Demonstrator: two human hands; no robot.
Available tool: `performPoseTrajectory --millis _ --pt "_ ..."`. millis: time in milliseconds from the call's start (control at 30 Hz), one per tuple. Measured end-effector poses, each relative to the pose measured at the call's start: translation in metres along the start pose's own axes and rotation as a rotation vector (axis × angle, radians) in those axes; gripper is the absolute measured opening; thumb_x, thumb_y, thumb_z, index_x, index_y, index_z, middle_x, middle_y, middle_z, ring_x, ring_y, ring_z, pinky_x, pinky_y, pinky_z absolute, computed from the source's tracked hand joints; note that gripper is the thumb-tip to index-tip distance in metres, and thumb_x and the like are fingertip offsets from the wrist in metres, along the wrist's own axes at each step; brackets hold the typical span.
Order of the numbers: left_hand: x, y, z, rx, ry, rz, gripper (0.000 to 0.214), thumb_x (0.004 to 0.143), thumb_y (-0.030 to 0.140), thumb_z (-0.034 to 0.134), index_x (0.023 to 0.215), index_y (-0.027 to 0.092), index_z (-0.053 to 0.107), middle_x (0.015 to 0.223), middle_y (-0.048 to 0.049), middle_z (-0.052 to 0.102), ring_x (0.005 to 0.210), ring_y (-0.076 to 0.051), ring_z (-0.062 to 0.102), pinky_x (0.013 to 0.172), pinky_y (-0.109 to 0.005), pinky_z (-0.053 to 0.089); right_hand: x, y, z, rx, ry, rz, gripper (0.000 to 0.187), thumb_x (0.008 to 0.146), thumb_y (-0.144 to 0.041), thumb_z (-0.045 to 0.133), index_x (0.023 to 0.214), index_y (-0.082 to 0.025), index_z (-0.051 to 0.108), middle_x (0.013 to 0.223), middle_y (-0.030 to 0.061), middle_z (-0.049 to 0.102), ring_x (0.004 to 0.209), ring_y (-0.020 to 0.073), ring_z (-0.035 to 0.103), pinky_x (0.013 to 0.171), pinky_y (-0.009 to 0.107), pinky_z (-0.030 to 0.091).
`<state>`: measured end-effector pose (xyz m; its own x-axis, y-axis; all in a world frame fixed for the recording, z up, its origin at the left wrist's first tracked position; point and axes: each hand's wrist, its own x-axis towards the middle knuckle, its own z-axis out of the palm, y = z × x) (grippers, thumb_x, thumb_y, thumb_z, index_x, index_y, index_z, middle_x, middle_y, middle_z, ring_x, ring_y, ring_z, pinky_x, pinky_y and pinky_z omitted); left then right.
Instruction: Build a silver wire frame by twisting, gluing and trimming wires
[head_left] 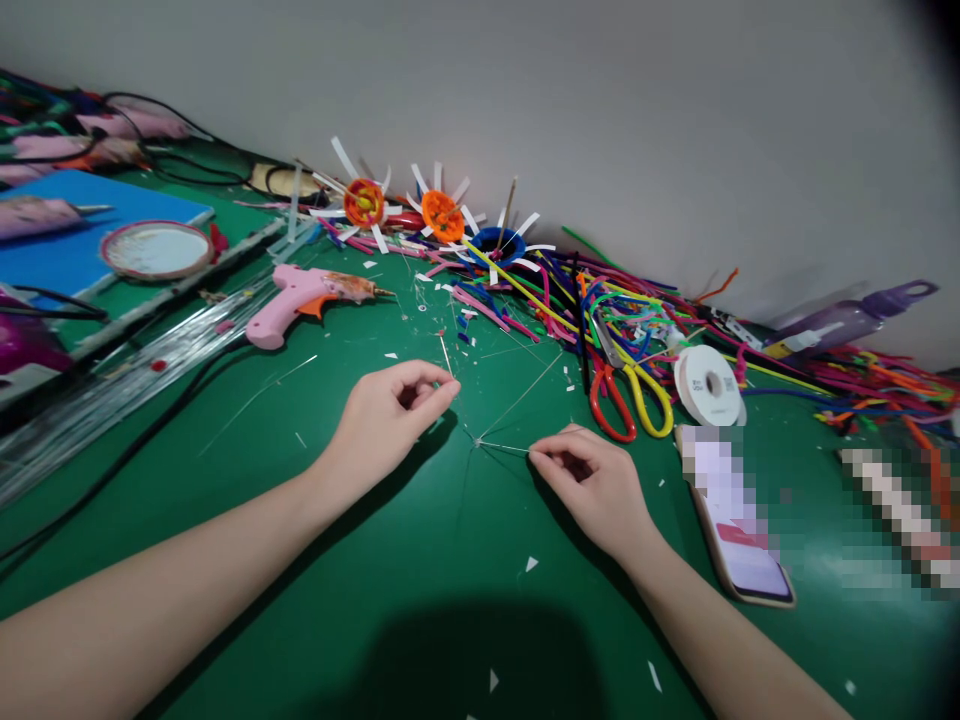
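Observation:
My right hand [589,480] pinches the end of a thin whitish strand [504,447]. That strand runs left to a small pale knot-like centre [478,442], from which several very fine strands spread over the green table [420,610]. Left of this centre, my left hand [401,405] is closed, with thumb and forefinger tips pressed together. Whatever lies between them is too fine to make out. Just beyond its fingertips is a thin white stick [446,355] with a reddish tip.
A pink glue gun [300,300] lies left, its cord trailing forward. Behind are orange and blue wheels with white strips [444,216] and piled pipe cleaners [540,290]. Scissors [634,400], a ribbon spool [706,386], a phone [739,530] and a purple bottle [840,320] are right.

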<state>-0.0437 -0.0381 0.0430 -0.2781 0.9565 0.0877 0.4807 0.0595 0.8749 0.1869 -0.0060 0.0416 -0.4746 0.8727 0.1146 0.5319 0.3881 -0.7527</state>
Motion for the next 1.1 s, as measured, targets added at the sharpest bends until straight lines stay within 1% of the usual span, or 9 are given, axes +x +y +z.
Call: performPoseTrajectory --millis 233,400,667,933,1100 --pt "-0.0003 -0.0014 0.0002 0.005 0.005 0.019 0.026 0.08 0.044 0.056 0.081 0.02 0.066 0.057 0.0026 0.054 0.052 -0.011 0.046 0.05 -0.024 0.035 0.0001 0.0033 -0.0002 0.035 0.031 0.034 0.009 0.08 -0.023 0.059 0.075 -0.019 0.066 0.069 0.0013 0.055 0.057 0.0116 0.048 0.05 0.025 0.037" --pt "-0.0007 -0.0032 0.0003 0.002 0.007 0.042 0.027 0.081 0.045 0.055 0.081 0.02 0.066 0.058 0.0023 0.055 0.052 -0.011 0.047 0.049 -0.024 0.035 0.0 0.0059 0.0009 0.073 0.028 0.024 0.012 0.082 -0.027 0.059 0.079 -0.02 0.068 0.072 0.0025 0.059 0.062 0.0132 0.052 0.054 0.027 0.04" --pt "-0.0001 -0.0021 0.0 0.005 0.003 0.018 0.026 0.08 0.045 0.056 0.081 0.02 0.066 0.058 0.0029 0.054 0.052 -0.011 0.047 0.05 -0.023 0.035 0.0013 0.003 0.0021 0.045 0.007 0.004 0.012 0.083 -0.026 0.058 0.081 -0.021 0.069 0.081 0.0049 0.065 0.073 0.0166 0.059 0.063 0.029 0.046" --pt "-0.0003 -0.0031 0.0006 0.008 0.006 0.035 0.027 0.08 0.045 0.055 0.081 0.02 0.066 0.057 0.0026 0.053 0.051 -0.011 0.046 0.049 -0.024 0.035 0.0024 0.0041 0.0043 0.02 0.026 -0.014 0.013 0.084 -0.025 0.057 0.079 -0.021 0.069 0.082 0.0048 0.066 0.073 0.0168 0.059 0.063 0.03 0.047" --pt "0.0002 -0.0022 0.0004 0.003 0.006 0.022 0.026 0.079 0.044 0.056 0.08 0.021 0.066 0.057 0.003 0.053 0.051 -0.011 0.046 0.05 -0.024 0.035 0.0021 0.0037 0.0044 0.006 0.013 -0.021 0.013 0.084 -0.023 0.057 0.08 -0.021 0.069 0.081 0.0048 0.065 0.071 0.016 0.058 0.059 0.028 0.045"
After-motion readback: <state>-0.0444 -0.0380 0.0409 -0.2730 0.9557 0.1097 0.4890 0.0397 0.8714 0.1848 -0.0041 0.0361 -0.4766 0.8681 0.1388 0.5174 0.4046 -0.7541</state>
